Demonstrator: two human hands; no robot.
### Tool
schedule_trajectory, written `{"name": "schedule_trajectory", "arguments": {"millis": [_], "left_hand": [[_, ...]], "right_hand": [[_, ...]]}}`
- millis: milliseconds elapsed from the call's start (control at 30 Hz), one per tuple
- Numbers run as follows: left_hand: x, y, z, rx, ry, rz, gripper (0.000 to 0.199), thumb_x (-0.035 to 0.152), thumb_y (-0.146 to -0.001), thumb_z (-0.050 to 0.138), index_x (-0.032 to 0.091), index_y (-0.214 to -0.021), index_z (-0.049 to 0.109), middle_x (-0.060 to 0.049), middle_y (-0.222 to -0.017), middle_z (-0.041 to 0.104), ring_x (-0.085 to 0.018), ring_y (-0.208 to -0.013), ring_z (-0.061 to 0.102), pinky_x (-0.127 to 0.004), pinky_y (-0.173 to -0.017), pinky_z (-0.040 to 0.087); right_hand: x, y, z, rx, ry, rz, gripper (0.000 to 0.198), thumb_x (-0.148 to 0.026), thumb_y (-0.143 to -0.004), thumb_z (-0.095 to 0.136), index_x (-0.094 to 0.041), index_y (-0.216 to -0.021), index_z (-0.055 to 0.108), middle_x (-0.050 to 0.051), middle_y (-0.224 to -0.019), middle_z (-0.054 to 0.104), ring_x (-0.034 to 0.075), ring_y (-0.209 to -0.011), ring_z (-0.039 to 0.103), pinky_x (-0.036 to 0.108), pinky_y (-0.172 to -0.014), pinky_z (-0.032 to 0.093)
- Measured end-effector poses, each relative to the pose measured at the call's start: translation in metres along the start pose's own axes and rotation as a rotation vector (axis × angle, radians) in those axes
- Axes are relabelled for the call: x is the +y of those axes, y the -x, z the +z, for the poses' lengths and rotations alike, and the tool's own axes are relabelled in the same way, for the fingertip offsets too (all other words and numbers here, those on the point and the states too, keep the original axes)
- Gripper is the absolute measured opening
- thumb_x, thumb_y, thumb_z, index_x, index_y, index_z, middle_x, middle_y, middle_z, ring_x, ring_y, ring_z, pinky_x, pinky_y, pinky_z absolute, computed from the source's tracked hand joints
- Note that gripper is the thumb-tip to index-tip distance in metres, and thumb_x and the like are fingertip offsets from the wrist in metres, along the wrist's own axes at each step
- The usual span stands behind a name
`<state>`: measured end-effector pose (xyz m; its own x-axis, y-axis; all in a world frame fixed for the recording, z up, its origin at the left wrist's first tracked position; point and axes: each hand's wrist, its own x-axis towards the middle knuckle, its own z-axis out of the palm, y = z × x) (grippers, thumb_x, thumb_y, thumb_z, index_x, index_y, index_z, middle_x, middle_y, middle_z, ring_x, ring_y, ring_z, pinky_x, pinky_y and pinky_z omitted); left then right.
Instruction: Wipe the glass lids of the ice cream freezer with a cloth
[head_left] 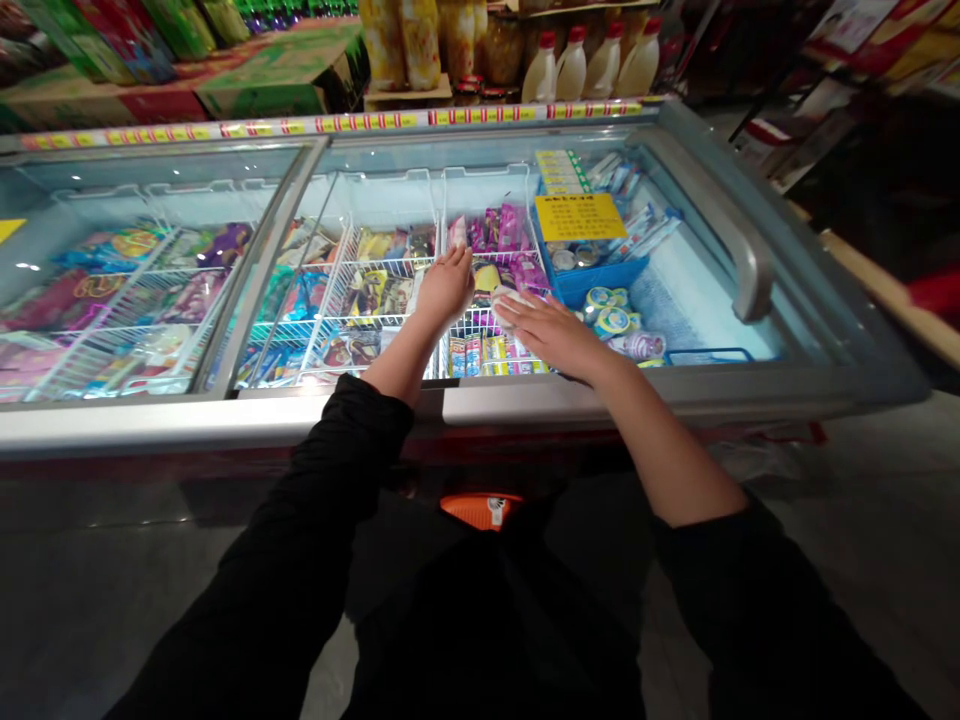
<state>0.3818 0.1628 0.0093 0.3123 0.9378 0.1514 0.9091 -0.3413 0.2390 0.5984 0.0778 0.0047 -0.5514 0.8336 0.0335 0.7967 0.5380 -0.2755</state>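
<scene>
My right hand (547, 335) lies with outstretched fingers over a white cloth (504, 302), pressing it on the glass top of a chest freezer (360, 408). Only a little of the cloth shows past the fingertips. To its left, my left hand (448, 283) is on or just above the same glass, its fingers close together and slightly bent, with no object visible in it. Below the glass, white wire baskets (367, 320) hold colourful wrapped packets (510, 228). A blue basket (581, 285) and round tubs (611, 312) are under the right side.
A yellow sign (579, 217) is at the freezer's right part, near a grey handle (752, 285). Behind the freezer stand white bottles with red caps (571, 68), jars (420, 40) and cartons (277, 75). Price labels (480, 116) line the back rim. An orange object (472, 510) shows below.
</scene>
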Motion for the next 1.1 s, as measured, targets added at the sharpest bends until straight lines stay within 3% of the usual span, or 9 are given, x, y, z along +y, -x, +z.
{"name": "schedule_trajectory", "arguments": {"millis": [100,200,333,467,600,767,967,1100], "left_hand": [[0.004,0.007,-0.004,-0.013,-0.018,0.003,0.06,0.017,-0.107,0.031,0.005,-0.166,0.036,-0.018,-0.172,0.037,-0.028,-0.162,0.032,-0.043,-0.132,0.029],[0.006,0.017,-0.004,-0.034,-0.034,0.027,0.06,0.019,-0.109,0.031,0.002,-0.166,0.035,-0.021,-0.172,0.036,-0.029,-0.163,0.03,-0.041,-0.132,0.028],[0.009,0.032,-0.001,-0.056,-0.04,0.07,0.06,0.021,-0.109,0.031,0.005,-0.167,0.033,-0.017,-0.175,0.032,-0.028,-0.164,0.027,-0.042,-0.134,0.024],[0.016,0.052,0.001,-0.096,-0.037,0.104,0.062,0.021,-0.108,0.033,0.006,-0.169,0.028,-0.017,-0.177,0.027,-0.03,-0.166,0.019,-0.045,-0.135,0.023],[0.023,0.08,0.0,-0.139,-0.018,0.153,0.063,0.023,-0.108,0.033,0.002,-0.167,0.027,-0.02,-0.177,0.023,-0.031,-0.166,0.017,-0.046,-0.135,0.022],[0.027,0.106,-0.001,-0.126,0.026,0.171,0.061,0.024,-0.109,0.031,0.007,-0.168,0.028,-0.018,-0.178,0.023,-0.03,-0.166,0.018,-0.048,-0.135,0.024],[0.031,0.11,0.001,-0.09,0.026,0.161,0.06,0.025,-0.109,0.032,0.005,-0.166,0.031,-0.019,-0.177,0.025,-0.03,-0.166,0.019,-0.05,-0.135,0.024],[0.032,0.111,-0.002,-0.105,0.01,0.17,0.06,0.025,-0.11,0.031,0.004,-0.166,0.031,-0.019,-0.177,0.024,-0.029,-0.166,0.02,-0.048,-0.136,0.024]], "right_hand": [[-0.01,0.015,-0.003,-0.055,-0.064,-0.106,0.056,-0.043,-0.112,0.029,-0.042,-0.168,0.034,-0.01,-0.174,0.031,0.025,-0.164,0.024,0.057,-0.134,0.022],[0.001,0.034,-0.009,-0.092,-0.112,-0.137,0.054,-0.048,-0.112,0.029,-0.048,-0.166,0.035,-0.012,-0.173,0.034,0.024,-0.164,0.025,0.058,-0.134,0.021],[0.021,0.035,-0.01,-0.052,-0.084,-0.021,0.056,-0.053,-0.111,0.03,-0.049,-0.167,0.031,-0.012,-0.175,0.03,0.028,-0.164,0.022,0.061,-0.133,0.019],[0.015,0.012,-0.003,-0.006,-0.026,0.072,0.058,-0.048,-0.111,0.031,-0.045,-0.169,0.028,-0.01,-0.176,0.028,0.03,-0.165,0.021,0.062,-0.134,0.017],[0.001,0.012,-0.004,-0.089,-0.091,-0.048,0.056,-0.048,-0.11,0.034,-0.047,-0.167,0.034,-0.012,-0.175,0.029,0.029,-0.165,0.021,0.063,-0.134,0.015],[0.015,0.048,-0.017,-0.213,-0.181,-0.137,0.053,-0.049,-0.11,0.036,-0.051,-0.162,0.04,-0.012,-0.174,0.031,0.029,-0.164,0.022,0.065,-0.132,0.017],[0.026,0.044,-0.013,-0.115,-0.06,0.047,0.06,-0.054,-0.11,0.034,-0.05,-0.168,0.025,-0.01,-0.177,0.022,0.031,-0.166,0.011,0.069,-0.132,0.003],[0.014,0.038,-0.007,-0.111,-0.038,-0.008,0.06,-0.05,-0.11,0.034,-0.048,-0.169,0.023,-0.008,-0.177,0.024,0.03,-0.166,0.012,0.068,-0.132,0.003]]}}
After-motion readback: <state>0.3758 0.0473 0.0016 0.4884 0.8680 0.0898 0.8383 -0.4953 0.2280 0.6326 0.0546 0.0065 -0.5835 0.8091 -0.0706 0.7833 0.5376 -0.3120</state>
